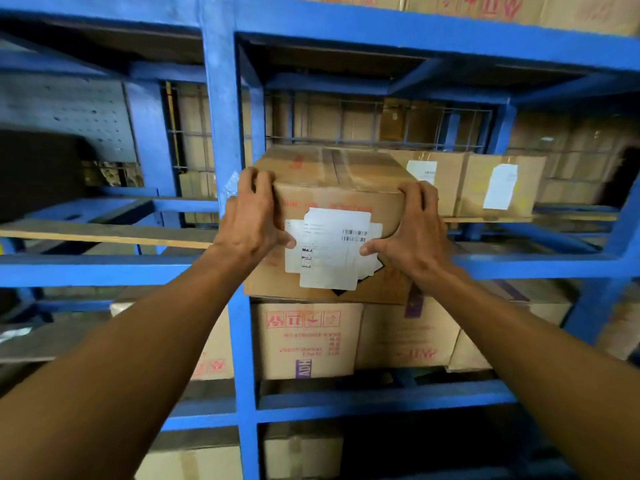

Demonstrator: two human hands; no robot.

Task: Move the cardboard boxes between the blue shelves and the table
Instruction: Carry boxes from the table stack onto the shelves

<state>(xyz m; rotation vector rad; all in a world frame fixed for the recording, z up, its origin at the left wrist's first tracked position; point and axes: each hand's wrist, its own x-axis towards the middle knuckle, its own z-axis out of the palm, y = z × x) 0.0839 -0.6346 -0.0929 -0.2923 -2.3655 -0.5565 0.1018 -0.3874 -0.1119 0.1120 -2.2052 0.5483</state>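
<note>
A brown cardboard box (341, 199) with white shipping labels on its front sits at the front edge of a middle level of the blue shelves (221, 140), jutting out toward me. My left hand (251, 216) grips its upper left corner, fingers over the top edge and thumb on the label. My right hand (414, 225) grips the upper right corner the same way. Both arms reach forward and up.
Two more labelled boxes (498, 188) stand to the right on the same shelf. Boxes with red handling marks (306, 339) fill the shelf below, others sit on the top and bottom levels. A blue upright post runs just left of the held box. The table is out of view.
</note>
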